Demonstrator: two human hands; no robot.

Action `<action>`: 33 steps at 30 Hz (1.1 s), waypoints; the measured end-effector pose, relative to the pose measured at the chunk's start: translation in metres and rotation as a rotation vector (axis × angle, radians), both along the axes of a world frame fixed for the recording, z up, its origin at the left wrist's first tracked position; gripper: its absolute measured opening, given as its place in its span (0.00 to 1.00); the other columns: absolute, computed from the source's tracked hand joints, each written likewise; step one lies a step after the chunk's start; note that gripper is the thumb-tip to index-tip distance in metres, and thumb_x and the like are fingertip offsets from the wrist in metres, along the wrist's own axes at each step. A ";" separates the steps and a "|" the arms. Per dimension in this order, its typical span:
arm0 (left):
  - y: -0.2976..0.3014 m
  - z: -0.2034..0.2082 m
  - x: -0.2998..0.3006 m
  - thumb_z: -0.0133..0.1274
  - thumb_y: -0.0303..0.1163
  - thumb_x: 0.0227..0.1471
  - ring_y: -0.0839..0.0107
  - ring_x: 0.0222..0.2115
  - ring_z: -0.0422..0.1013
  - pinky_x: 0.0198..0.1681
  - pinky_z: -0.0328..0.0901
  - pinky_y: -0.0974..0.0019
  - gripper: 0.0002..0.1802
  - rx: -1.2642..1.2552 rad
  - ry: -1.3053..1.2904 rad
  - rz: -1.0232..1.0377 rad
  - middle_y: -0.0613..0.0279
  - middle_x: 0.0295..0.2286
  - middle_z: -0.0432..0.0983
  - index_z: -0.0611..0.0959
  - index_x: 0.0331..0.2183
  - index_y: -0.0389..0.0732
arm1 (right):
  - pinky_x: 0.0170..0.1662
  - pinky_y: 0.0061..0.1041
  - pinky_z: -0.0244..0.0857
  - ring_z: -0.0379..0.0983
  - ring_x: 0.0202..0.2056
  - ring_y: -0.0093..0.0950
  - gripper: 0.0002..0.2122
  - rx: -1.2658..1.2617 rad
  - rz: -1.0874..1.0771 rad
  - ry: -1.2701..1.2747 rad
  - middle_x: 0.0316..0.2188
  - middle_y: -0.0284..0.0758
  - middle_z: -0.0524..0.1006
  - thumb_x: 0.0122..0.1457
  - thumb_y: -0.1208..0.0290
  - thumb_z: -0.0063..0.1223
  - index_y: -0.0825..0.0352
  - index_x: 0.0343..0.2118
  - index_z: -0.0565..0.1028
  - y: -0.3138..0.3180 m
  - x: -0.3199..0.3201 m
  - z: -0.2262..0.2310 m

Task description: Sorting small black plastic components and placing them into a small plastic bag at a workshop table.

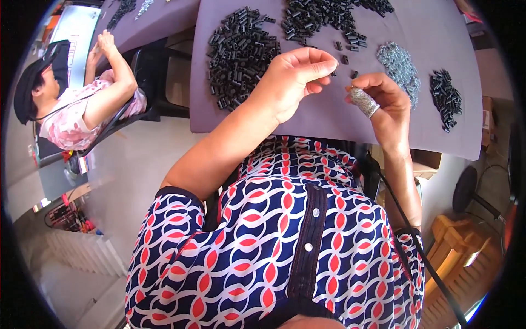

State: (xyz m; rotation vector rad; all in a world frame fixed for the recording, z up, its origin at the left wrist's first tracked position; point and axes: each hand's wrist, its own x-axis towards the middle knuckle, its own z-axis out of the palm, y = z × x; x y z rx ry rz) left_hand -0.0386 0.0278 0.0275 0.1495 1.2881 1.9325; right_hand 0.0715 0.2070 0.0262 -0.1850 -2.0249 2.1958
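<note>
Above the near part of the table, my left hand has its thumb and forefinger pressed together. A tiny dark bit shows by those fingertips, too small to name. Just to the right, my right hand is closed, thumb against curled fingers, and what it grips is hidden. A silvery-grey wrap covers the right thumb. The hands are apart, fingertips facing each other. Between and beyond them lie a few loose short black tube-like pieces. Left of my left hand spreads a big heap of such black pieces.
A second black heap lies at the far side. Small silvery metal parts are piled beyond my right hand, with a smaller black pile farther right. The table ends near my waist. At left another person sits on a black chair.
</note>
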 end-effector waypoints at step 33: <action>-0.016 -0.026 0.043 0.57 0.28 0.56 0.74 0.26 0.75 0.32 0.71 0.71 0.07 0.143 -0.388 -0.158 0.63 0.27 0.78 0.82 0.37 0.37 | 0.38 0.19 0.67 0.73 0.31 0.17 0.08 0.275 0.242 -0.239 0.28 0.26 0.77 0.52 0.82 0.62 0.70 0.34 0.76 -0.004 0.007 0.024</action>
